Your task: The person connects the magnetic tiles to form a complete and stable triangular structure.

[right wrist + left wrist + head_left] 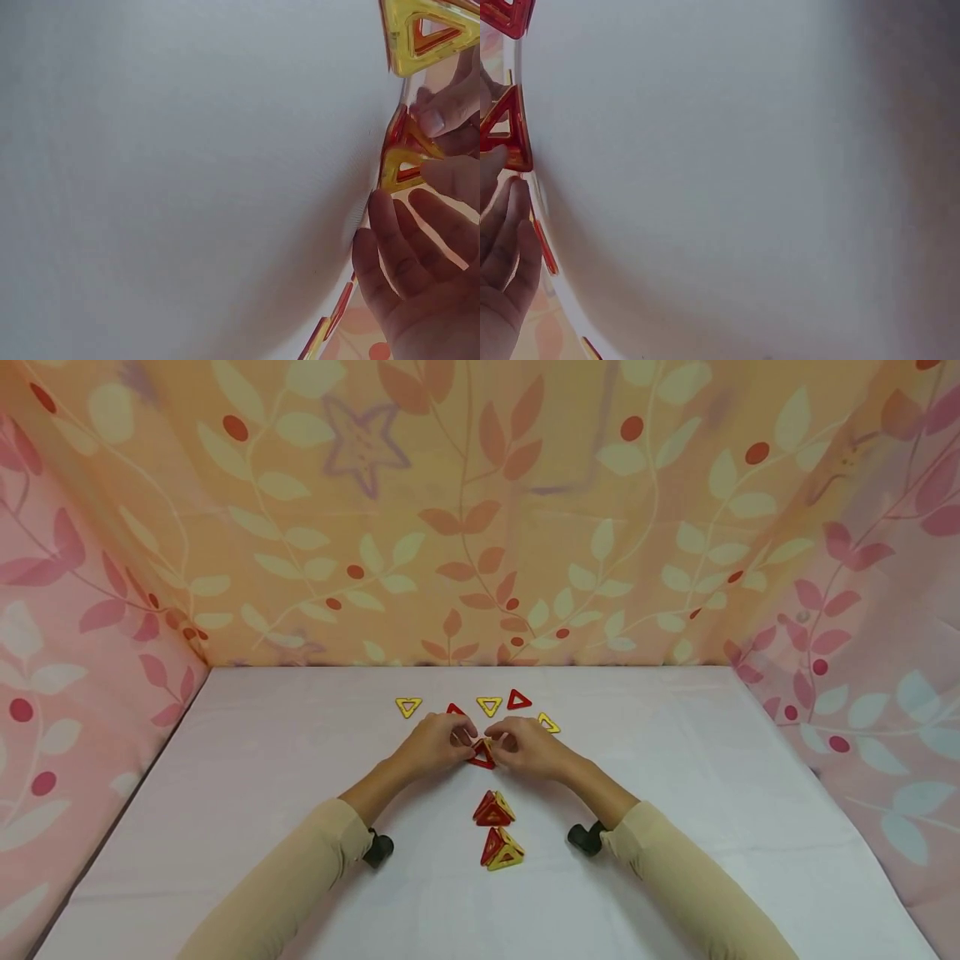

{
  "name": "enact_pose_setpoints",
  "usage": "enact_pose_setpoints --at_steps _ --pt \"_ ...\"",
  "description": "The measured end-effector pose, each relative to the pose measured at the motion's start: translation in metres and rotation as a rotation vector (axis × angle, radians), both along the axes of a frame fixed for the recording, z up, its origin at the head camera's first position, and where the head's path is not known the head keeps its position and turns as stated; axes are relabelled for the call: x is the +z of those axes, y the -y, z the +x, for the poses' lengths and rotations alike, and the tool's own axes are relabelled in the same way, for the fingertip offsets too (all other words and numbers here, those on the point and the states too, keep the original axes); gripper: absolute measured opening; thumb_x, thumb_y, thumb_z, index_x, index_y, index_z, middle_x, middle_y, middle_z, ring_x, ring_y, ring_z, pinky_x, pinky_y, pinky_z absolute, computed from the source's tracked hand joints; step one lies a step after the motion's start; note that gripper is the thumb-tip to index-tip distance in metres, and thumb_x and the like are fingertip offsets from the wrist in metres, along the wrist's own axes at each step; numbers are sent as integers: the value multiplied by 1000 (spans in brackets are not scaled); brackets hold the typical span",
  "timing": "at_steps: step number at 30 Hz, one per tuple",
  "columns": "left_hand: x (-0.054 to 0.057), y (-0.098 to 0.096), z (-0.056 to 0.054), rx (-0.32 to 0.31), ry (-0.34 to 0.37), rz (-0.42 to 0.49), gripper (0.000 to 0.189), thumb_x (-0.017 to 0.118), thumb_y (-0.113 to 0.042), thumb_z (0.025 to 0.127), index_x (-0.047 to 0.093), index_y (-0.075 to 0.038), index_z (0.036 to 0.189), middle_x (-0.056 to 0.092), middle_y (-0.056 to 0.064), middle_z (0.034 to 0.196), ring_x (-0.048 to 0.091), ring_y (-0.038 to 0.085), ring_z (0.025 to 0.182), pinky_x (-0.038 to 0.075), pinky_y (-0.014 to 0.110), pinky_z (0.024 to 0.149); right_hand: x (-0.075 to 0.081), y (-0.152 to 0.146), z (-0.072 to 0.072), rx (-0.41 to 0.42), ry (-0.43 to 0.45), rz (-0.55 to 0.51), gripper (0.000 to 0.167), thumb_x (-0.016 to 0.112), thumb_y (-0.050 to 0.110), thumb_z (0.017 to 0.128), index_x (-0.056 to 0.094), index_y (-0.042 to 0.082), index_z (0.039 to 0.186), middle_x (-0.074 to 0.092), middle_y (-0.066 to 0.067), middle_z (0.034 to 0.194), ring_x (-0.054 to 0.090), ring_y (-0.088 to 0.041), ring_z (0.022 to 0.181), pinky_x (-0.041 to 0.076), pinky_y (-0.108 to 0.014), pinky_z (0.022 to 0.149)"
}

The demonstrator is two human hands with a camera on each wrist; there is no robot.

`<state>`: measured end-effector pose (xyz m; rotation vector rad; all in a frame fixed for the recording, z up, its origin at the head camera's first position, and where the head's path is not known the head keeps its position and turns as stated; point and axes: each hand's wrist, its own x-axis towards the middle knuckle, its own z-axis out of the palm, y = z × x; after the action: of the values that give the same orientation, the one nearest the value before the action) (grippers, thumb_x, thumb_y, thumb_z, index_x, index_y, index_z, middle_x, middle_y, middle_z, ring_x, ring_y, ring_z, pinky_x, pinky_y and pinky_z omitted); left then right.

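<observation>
Both hands meet over a small pyramid of triangular tiles (482, 764) near the middle of the table. My left hand (435, 745) pinches its red side; in the left wrist view the thumb lies against a red triangular tile (517, 156). From the other side my right hand (531, 749) pinches a yellow triangular tile (391, 171), its thumb on the tile's face. Fingers partly hide the pyramid in the head view. Closer to the body stand two red and yellow pyramids, one (493, 817) behind the other (491, 847).
Beyond the hands lie loose flat tiles: a yellow one (408, 699) at left, a partly hidden red one (454, 708), another yellow (489, 700), a red (520, 705) and a yellow (551, 721) at right. Patterned cloth (465, 527) walls the white table (262, 735) at back and sides.
</observation>
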<state>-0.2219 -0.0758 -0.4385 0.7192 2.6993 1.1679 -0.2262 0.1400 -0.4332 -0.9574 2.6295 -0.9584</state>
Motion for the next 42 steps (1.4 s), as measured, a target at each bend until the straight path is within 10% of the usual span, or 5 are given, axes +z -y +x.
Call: enact_pose_setpoints --at_steps 18,33,42 --pt "-2 -1 2 7 117 142 36 74 6 84 63 1 118 72 14 103 70 23 92 58 33 81 -2 -1 -3 -14 -11 62 32 72 3 87 69 3 119 70 -3 104 62 -19 88 53 -28 80" --pt "-1 -10 1 -114 205 190 50 61 11 91 52 -1 138 64 20 128 63 31 118 52 39 96 -7 -8 -6 -35 -9 109 40 78 12 85 65 0 120 62 0 91 56 -15 84 50 -29 78" --pt "4 -2 -10 97 43 204 39 65 6 92 59 0 129 71 19 111 68 27 102 56 39 87 -3 -3 -3 -66 -26 195 46 81 21 83 66 1 121 58 -1 91 52 -16 84 47 -30 76"
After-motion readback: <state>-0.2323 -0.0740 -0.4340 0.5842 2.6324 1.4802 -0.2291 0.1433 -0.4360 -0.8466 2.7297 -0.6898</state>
